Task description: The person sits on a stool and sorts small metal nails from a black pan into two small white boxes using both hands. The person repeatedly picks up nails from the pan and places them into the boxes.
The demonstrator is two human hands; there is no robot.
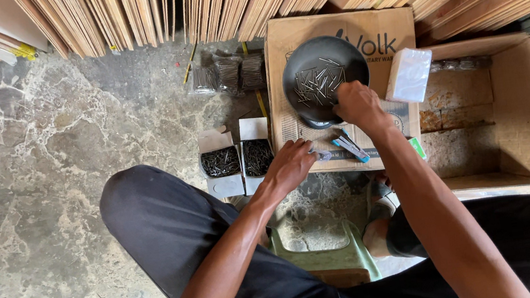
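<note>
Loose nails [319, 84] lie in a black pan [354, 62] on a flattened carton [288, 35], upper centre. The right hand [357, 105] is curled at the pan's lower rim, gathering nails; what is pinched cannot be told. The left hand [290, 165] is half-closed beside two open nail boxes [238, 159]. Nails are best gathered aligned, heads together.

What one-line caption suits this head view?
Seated person's right hand reaches into a black bowl of nails while the left hand rests by two open nail boxes.
</note>
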